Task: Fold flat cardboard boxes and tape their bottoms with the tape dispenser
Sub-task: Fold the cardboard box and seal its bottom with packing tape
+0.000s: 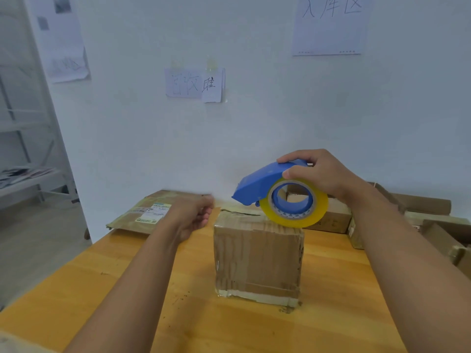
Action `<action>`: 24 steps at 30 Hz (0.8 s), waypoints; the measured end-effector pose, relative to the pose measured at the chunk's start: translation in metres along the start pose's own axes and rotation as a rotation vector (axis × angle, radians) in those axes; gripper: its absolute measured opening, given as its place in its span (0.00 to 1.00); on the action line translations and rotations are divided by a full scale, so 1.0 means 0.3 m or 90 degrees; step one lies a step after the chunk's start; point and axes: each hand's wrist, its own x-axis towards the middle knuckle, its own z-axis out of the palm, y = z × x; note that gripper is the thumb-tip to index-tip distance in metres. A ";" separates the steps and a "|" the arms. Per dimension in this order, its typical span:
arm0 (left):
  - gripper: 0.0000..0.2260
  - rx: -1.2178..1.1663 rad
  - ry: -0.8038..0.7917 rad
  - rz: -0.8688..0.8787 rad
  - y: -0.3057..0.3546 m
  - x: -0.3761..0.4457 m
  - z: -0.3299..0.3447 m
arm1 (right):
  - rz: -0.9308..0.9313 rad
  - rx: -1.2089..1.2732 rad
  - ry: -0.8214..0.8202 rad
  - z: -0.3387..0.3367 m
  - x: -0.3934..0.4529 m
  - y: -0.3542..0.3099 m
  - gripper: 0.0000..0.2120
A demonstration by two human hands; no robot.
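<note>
The right hand [323,177] grips the blue tape dispenser [275,192] over the box [257,258] top's far edge; the left hand [196,215], loosely curled and empty, hangs at the box's ten o'clock.

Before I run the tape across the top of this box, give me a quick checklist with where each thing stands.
1. Tape dispenser held firmly by right hand: ok.
2. Dispenser at the top of the box: ok.
3. Left hand steadying the box: not ok, it hangs beside it, blurred.
4. Top flaps closed flat: cannot tell.
5. Box standing on the table: ok.
</note>
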 end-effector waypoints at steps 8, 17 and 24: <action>0.09 0.001 -0.032 -0.029 -0.097 0.034 -0.017 | 0.007 -0.044 -0.022 0.024 0.037 0.007 0.08; 0.19 0.177 -0.067 -0.045 -0.189 0.042 -0.012 | 0.008 -0.060 -0.025 0.044 0.044 0.023 0.07; 0.12 0.111 0.008 0.243 -0.183 -0.040 0.042 | 0.003 -0.064 -0.019 0.060 0.043 0.022 0.07</action>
